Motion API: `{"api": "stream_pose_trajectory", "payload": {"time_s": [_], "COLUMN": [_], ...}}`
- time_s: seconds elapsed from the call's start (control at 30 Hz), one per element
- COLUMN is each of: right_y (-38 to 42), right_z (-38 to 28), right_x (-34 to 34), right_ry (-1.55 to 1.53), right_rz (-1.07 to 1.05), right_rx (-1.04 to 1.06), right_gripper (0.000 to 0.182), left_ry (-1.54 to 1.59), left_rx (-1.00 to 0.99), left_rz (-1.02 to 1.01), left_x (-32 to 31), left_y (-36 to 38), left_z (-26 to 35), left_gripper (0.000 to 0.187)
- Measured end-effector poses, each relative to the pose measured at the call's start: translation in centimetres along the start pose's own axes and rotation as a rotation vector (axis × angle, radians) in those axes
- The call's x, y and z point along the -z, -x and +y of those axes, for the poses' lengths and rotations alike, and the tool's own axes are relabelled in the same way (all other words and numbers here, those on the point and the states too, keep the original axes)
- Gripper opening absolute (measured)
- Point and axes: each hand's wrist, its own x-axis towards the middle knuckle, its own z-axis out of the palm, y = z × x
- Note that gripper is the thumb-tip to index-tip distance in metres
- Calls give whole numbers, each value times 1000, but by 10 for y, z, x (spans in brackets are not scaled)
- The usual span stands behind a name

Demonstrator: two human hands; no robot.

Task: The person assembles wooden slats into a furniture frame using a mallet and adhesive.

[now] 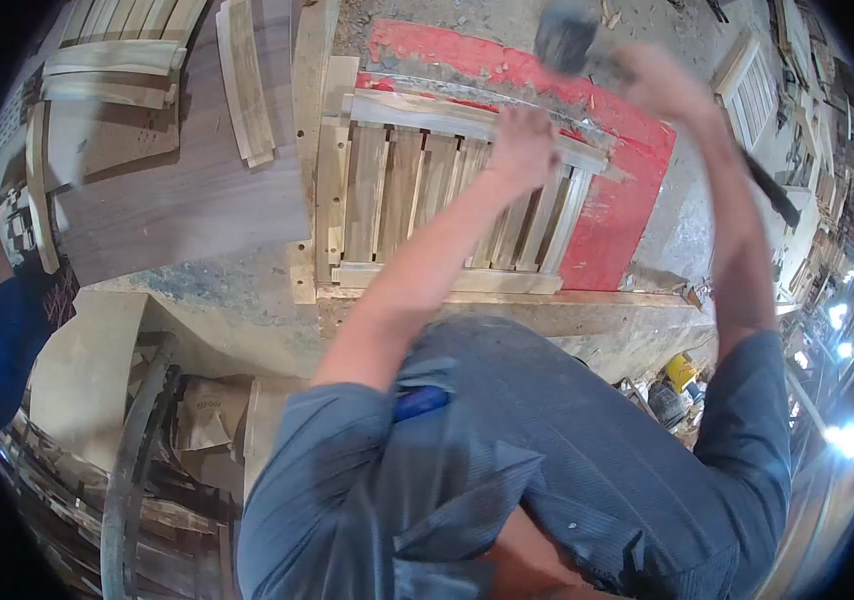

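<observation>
A slatted wooden frame (419, 185) lies on the bench, partly over a red sheet (637, 215). My left hand (525, 145) rests on the frame's far rail (425, 113), its fingers bent over the rail; whether they pinch anything is hidden. Up to the right, my right hand (659, 85) is raised and blurred, closed round a hammer or mallet. Its dark head (565, 38) hangs in the air above the red sheet's far edge, apart from the frame.
Curved wooden slats (112, 72) lie on a brown board (207, 190) at the left. A wooden batten (309, 150) borders the frame's left side. Another slatted frame (752, 95) is at the far right. A co-worker's blue sleeve (7, 340) shows at the left edge.
</observation>
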Motion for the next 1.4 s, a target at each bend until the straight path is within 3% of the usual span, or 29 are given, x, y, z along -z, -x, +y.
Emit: {"api": "stream_pose_trajectory", "payload": {"time_s": [0.03, 0.13, 0.2, 0.23, 0.3, 0.33, 0.43, 0.47, 0.53, 0.57, 0.6, 0.63, 0.67, 0.73, 0.77, 0.83, 0.9, 0.97, 1.0, 1.07, 1.1, 1.17, 1.2, 1.23, 1.27, 1.3, 1.37, 1.4], "right_y": [7, 17, 4, -3, -15, -15, -32, -27, -1, 8, 24, 45, 57, 57, 54, 83, 117, 168, 185, 225, 235, 254, 267, 259, 268, 281, 287, 290], "right_z": [0, -78, -68, -33, -19, -31, -82, -92, -46, -46, -45, -28, -14, 23, 30, 30, 21, 17, 27, 32, 17, -3, -8, 54, 41, 15, 21, 12], "right_x": [32, 122, 118, 93, 38, 14, -34, -36, 15, 59, 100, 108, 97, 38, -13, -118, -116, -57, -61, -105, -122, -179, -211, -322, -331, -322, -382, -387], "right_ry": [11, -200, -623, -354, -95, -20, 203, 268, 31, -3, -49, -71, -78, 73, 164, 214, 5, 35, 29, -336, -482, -817, -837, -664, -786, -836, -494, -490], "right_rz": [196, 803, 943, 766, 575, 402, -70, -226, 131, 114, 94, 374, 617, 700, 606, 462, 381, 22, 76, 591, 673, 708, 651, 777, 340, 125, 444, 744], "right_rx": [-100, 16, 2, 215, 406, 316, 67, -25, 205, -169, -560, -546, -432, -377, -436, -350, -290, -605, -635, -708, -855, -1032, -991, -669, -884, -897, -634, -646], "right_gripper": [44, 31, 29, 21, 19, 18, 28, 33, 37, 38, 40, 39, 38, 37, 36, 34, 40, 37, 37, 33, 32, 30, 33, 36, 40, 42, 30, 38], "left_ry": [1, -132, -81, -85, -73, -54, 157, 122, -82, 208, 85, -38, -245, -240, -243, -216, -213, -256, -296, -277, -218, -238, -217, -195, -200, -206, -302, -385], "left_rx": [3, 1, -94, -82, -47, -54, -96, -55, 4, 36, 65, 88, 103, -45, -74, -20, -16, -99, -85, -89, -109, -204, -198, -184, -70, 52, -45, -83], "left_rz": [4, 60, 18, 22, 33, 33, 357, -5, -42, 79, 129, 193, 193, 204, 207, 81, 100, 45, -41, -124, -113, -279, -295, -313, -343, -366, -210, -165], "left_x": [-5, -16, -26, -27, -32, -35, -36, -32, 21, 12, 30, 57, 83, 92, 93, 95, 98, 110, 122, 149, 170, 202, 214, 226, 243, 258, 279, 291], "left_y": [0, 2, 1, -2, 4, 10, 16, 7, 8, 15, 31, 39, 59, 74, 78, 73, 65, 72, 60, 46, 42, 55, 63, 73, 90, 110, 152, 165], "left_z": [14, 30, 16, 14, 20, 27, 18, 16, 10, -17, -37, -61, -79, -115, -117, -118, -112, -112, -109, -91, -72, -39, -24, -8, 19, 52, 99, 121], "left_gripper": [44, 54, 65, 65, 63, 63, 66, 62, 52, 46, 46, 46, 48, 52, 52, 54, 55, 56, 59, 65, 67, 70, 66, 62, 58, 54, 45, 44]}}
